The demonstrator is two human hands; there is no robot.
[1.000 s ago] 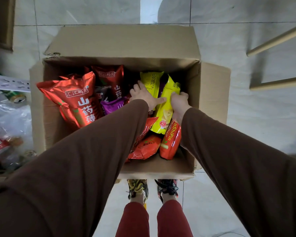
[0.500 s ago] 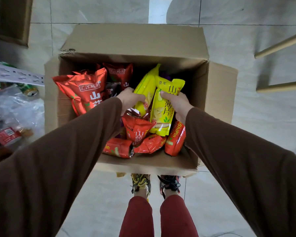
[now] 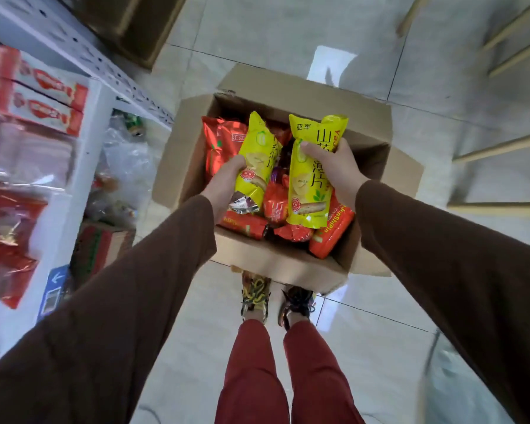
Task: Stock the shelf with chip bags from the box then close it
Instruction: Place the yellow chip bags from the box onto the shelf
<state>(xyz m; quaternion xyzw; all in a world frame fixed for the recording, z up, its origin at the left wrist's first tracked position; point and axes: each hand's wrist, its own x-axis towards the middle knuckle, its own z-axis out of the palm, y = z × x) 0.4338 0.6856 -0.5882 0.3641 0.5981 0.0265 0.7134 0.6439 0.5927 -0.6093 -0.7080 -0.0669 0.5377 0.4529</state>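
Yellow bags: I have two shiny yellow chip bags, one in each hand, both held up over the open box in the middle of the frame.
Left hand: my left hand (image 3: pixel 225 182) curls round the low end of the left yellow bag (image 3: pixel 257 162); a crumpled silver wrapper sits under my palm.
Right hand: my right hand (image 3: pixel 331 166) wraps round the middle of the right yellow bag (image 3: pixel 311 179), thumb across the front.
Feel: the bags look puffy, smooth and slippery, like thin foil full of air.
Box: the brown cardboard box (image 3: pixel 276 261) sits on the pale tiled floor, flaps open, with red and orange bags (image 3: pixel 331 234) packed inside.
Shelf: the white metal shelf (image 3: pixel 83 154) stands at the left of the frame, with red packs on it.
What could go wrong: I think a slick bag could slip out if I hold it loosely. If I squeeze hard, the chips could break or the bag could pop. Swinging left, a bag could bump the shelf post.
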